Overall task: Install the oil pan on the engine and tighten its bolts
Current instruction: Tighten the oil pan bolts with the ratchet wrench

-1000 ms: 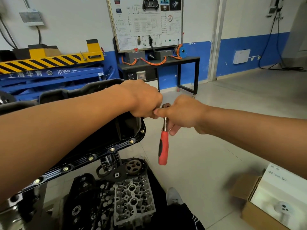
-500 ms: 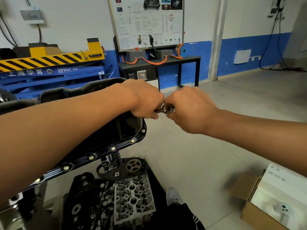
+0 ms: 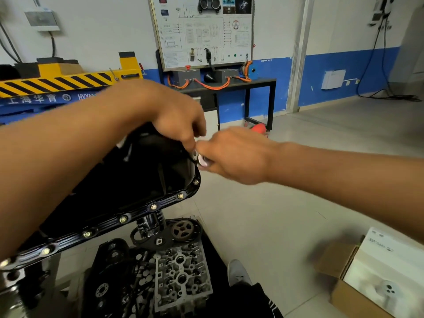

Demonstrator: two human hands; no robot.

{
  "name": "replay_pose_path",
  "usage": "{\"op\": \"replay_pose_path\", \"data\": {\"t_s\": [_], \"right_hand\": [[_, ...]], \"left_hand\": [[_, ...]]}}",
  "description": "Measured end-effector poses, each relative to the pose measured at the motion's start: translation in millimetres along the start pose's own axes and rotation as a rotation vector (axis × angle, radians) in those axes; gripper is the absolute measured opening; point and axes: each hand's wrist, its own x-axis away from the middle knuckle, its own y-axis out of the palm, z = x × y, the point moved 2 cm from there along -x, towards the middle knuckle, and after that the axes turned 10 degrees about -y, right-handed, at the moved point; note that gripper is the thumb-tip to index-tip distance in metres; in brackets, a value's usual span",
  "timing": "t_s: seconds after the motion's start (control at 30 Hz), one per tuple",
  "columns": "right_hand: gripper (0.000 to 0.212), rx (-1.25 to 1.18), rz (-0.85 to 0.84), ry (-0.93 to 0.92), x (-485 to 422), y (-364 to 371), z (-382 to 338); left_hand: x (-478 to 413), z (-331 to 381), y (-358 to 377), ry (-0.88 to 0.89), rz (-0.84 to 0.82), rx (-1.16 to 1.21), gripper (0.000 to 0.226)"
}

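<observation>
The black oil pan [image 3: 137, 180] lies on the engine at the left, with several bolts [image 3: 153, 206] seated along its near flange. At the pan's far right corner my left hand [image 3: 179, 120] curls its fingers down onto the metal head of the ratchet [image 3: 203, 160]. My right hand [image 3: 234, 157] grips the ratchet just right of that head. The red handle end [image 3: 259, 128] sticks out beyond my right hand, pointing away from me. Both hands are blurred, and the bolt under the ratchet head is hidden.
Below the pan, a cylinder head [image 3: 181, 276] and a timing gear [image 3: 182, 230] lie on a dark mat on the floor. My shoe [image 3: 237, 271] is beside them. An open cardboard box [image 3: 339, 267] stands at the lower right. A black bench [image 3: 270, 83] and a yellow-striped lift [image 3: 57, 83] line the far wall.
The ratchet's red handle swung from hanging down toward me to pointing away behind my right hand. Both hands stayed at the pan's far corner as the view moved closer.
</observation>
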Motion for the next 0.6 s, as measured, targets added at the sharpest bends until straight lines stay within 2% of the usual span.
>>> {"op": "replay_pose_path", "data": {"t_s": [0.07, 0.2, 0.3, 0.5, 0.6], "right_hand": [[0.028, 0.000, 0.031, 0.045, -7, -6, 6], [0.033, 0.079, 0.105, 0.043, -11, -6, 8], [0.033, 0.045, 0.181, 0.166, -8, 6, 0], [0.030, -0.134, 0.344, 0.522, -5, 33, -21], [0.028, -0.187, 0.409, 0.624, -5, 41, -30]], "left_hand": [[6, -20, -3, 0.003, 0.035, 0.199, 0.040], [4, -44, 10, -0.038, 0.233, 0.575, 0.025], [-1, -44, 13, -0.071, 0.315, 0.597, 0.022], [-4, -43, 14, -0.102, 0.346, 0.565, 0.020], [-4, -43, 16, -0.118, 0.377, 0.560, 0.020]]}}
